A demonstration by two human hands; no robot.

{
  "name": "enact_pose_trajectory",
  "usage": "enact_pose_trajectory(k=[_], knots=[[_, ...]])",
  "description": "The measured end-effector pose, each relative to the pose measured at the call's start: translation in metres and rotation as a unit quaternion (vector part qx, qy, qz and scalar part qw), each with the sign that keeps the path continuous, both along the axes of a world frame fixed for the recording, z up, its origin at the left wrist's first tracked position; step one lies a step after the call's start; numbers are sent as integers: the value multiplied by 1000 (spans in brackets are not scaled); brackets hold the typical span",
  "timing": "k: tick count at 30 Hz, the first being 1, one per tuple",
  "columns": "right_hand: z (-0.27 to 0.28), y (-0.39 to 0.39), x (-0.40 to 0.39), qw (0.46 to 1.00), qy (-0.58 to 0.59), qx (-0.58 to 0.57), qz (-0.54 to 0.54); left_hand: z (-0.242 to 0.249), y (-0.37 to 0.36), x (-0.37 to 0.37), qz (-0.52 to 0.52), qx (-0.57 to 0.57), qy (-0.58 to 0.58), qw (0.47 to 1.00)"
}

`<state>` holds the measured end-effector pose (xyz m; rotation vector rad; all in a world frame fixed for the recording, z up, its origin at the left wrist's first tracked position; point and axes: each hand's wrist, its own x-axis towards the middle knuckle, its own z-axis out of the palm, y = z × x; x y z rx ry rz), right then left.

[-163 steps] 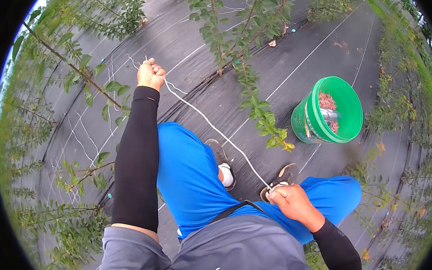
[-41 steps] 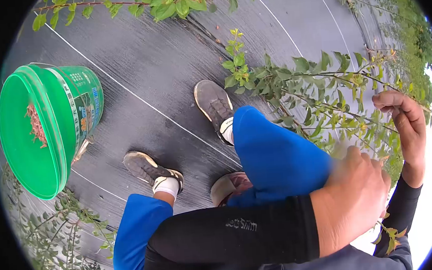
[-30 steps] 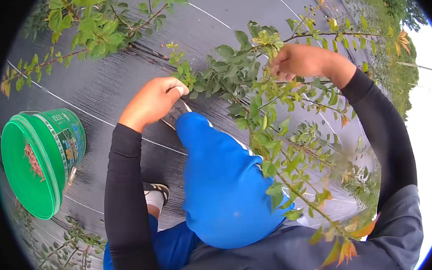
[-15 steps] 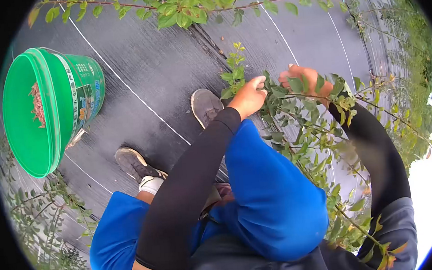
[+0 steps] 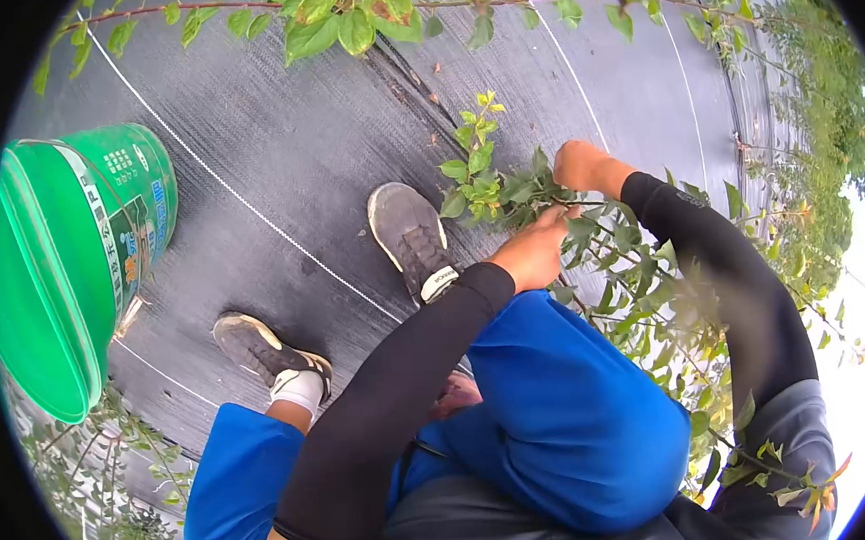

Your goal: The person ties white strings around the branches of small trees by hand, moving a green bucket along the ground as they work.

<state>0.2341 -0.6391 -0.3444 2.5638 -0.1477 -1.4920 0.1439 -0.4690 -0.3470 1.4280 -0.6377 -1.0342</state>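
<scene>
My left hand [image 5: 535,251] reaches in from the lower left, its fingers closed at a leafy branch [image 5: 611,242] beside my knee. Just above it, my right hand [image 5: 589,169] is curled into a fist over the same foliage. Whatever lies inside that fist is hidden. A young shoot with bright green tips [image 5: 479,151] stands to the left of both hands. Leaves partly cover the left fingertips and the stem.
A green bucket [image 5: 100,243] lies tilted at the left. Black ground cover [image 5: 272,131] with white lines spreads beneath my shoes [image 5: 408,234]. Another leafy branch [image 5: 335,21] crosses the top. More shrubs [image 5: 96,474] grow at the lower left.
My left hand has moved down and right onto the branch; my right hand has shifted slightly left and closed into a fist. The view has shifted, and the bucket sits lower and further left.
</scene>
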Motion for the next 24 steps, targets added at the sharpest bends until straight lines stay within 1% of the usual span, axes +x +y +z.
enact_pose_trajectory(k=[1,3,4,6,10,12,13,15,16,18,19,20,22,24], knots=[[-1,-4,-5,1000,6,1,7,4,-1,-3,7,1,6,1000],[21,8,-1,998,-36,48,-20,12,-1,-4,-4,42,1,999],[19,7,0,998,-30,48,-14,12,-1,-5,2,41,7,999],[16,4,2,991,72,95,-55,10,0,-8,8,29,11,999],[11,4,-4,989,88,117,-15,7,1,-9,13,27,14,999],[3,6,-7,997,30,77,-8,6,2,-9,25,21,32,999],[2,5,-8,997,31,76,-8,6,4,-9,24,21,33,999],[2,5,-8,995,-18,94,-39,8,6,-6,5,25,76,997],[0,3,-8,995,-17,94,-38,8,6,-6,7,24,77,997],[-12,-11,-11,969,-20,134,-209,7,6,-7,10,13,97,995],[-24,-24,-14,969,-19,132,-208,6,5,-8,11,12,98,995],[-41,-44,-19,976,-10,174,-135,7,6,-7,11,10,105,994],[-44,-49,-17,975,-2,213,-60,3,5,-10,12,7,110,994],[-27,-30,-5,989,115,98,6,-6,0,-17,65,-17,41,997]])
